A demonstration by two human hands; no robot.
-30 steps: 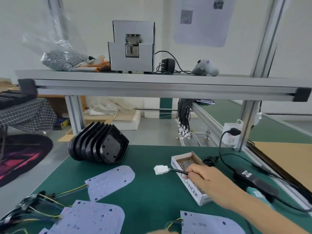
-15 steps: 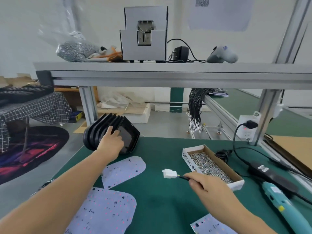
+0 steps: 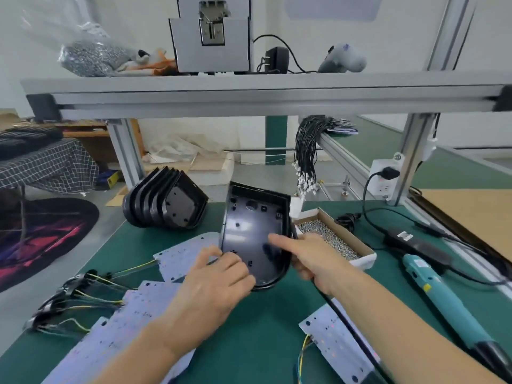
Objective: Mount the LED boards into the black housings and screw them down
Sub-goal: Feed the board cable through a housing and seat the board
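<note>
Housing (image 3: 253, 231) upright, hollow toward camera, rounded end down, gripped by both hands.

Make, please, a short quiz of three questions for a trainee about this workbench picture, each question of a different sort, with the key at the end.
1. True or false: both hands hold the same black housing.
2. Where is the box of screws? A) on the upper shelf B) on the green mat, right of the held housing C) on the floor
3. Fill in: the teal screwdriver lies on the mat, touched by ____ hand.

Key
1. True: the left hand grips its lower left edge, the right hand its right rim.
2. B
3. neither
</note>
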